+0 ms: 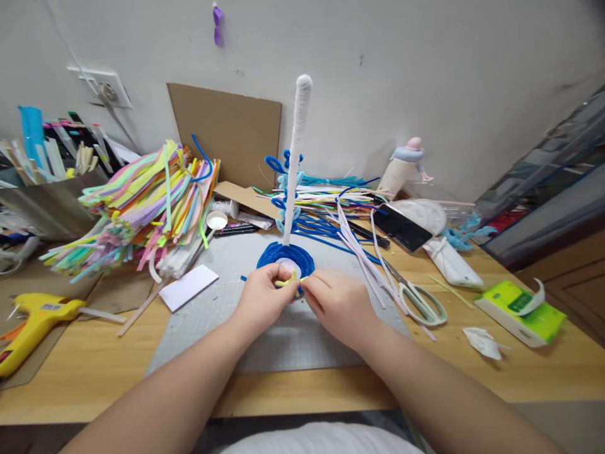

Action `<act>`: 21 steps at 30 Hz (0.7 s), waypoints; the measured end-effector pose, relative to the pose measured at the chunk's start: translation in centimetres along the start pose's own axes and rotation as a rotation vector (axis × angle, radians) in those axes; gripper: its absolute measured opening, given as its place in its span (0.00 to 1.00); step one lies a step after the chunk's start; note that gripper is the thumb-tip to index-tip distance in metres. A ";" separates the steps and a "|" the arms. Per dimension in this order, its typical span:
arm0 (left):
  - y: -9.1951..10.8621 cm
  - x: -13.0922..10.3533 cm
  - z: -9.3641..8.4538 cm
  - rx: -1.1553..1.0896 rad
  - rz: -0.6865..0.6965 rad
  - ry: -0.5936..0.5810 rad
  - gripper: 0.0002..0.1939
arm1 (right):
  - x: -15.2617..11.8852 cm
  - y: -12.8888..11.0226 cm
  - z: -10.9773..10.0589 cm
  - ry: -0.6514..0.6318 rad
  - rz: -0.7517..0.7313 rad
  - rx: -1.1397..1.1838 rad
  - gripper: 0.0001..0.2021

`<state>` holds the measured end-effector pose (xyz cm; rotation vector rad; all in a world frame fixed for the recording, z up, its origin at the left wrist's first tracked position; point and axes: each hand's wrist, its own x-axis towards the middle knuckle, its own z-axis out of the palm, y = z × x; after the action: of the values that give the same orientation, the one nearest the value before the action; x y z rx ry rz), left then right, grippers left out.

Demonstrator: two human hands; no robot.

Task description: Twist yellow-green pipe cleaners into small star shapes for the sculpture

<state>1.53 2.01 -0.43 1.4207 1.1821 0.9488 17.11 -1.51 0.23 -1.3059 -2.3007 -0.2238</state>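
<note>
**Yellow fuzzy strip pinched between two hands at the blue coil**

A short yellow strip (294, 275) is held at the centre of the frame. It is grasped by the fingertips of the left hand (265, 296) and also pinched by the right hand (340, 302), whose fingers are curled in. Just behind the hands, a blue coil (269, 254) with a pale middle is set on a grey mat (189, 347) and is partly covered by them. A white post (293, 145) is seen upright at the coil, with blue loops (275, 164) beside it.

Small print is carried by the green tissue pack (543, 318) at the right and by the grey label on the yellow glue gun (35, 321) at the lower left; neither can be read. Scissors (425, 304) are laid open right of the hands, near lilac strips (352, 243). A dark-screened phone (404, 228) is placed farther back.

The left side is crowded by a large bundle of coloured strips (142, 208), with a white card (189, 287) below it. A metal container (51, 211) is filled with pens and sticks at the far left. The wall is partly hidden by a cardboard sheet (231, 129).
</note>
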 end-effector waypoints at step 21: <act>1.3 0.2 -1.6 -0.603 -0.214 -0.497 0.10 | 0.6 -0.1 0.3 0.164 0.274 1.029 0.02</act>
<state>0.30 2.50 1.06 0.9378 0.5877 0.6655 16.66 -1.01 0.33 -0.9479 -1.6343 0.8067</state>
